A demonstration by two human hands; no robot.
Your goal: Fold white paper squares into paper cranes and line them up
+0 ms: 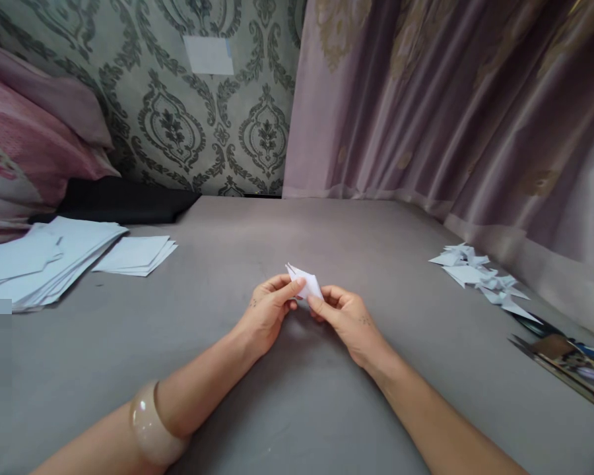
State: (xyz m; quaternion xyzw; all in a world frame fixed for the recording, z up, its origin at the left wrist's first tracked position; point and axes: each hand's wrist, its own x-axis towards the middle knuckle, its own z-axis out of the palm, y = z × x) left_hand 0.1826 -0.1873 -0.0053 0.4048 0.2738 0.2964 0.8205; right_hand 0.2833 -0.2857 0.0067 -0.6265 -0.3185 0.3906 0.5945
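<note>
A small white folded paper (311,282) with narrow points at its upper left is held between both hands above the grey tabletop (297,231). My left hand (271,307) pinches its left side, thumb pressed on the front face. The lower right corner is gripped between thumb and fingers of my right hand (344,318). Fingers behind the paper are partly hidden. A pale bangle (153,422) sits on my left forearm.
Several folded paper cranes (475,270) lie in a group at the right. Scissors (559,369) rest nearer me. To the left are a small stack of square paper (136,254), a larger paper pile (54,264) and a black cloth-like item (123,199). A curtain (376,99) borders the right side.
</note>
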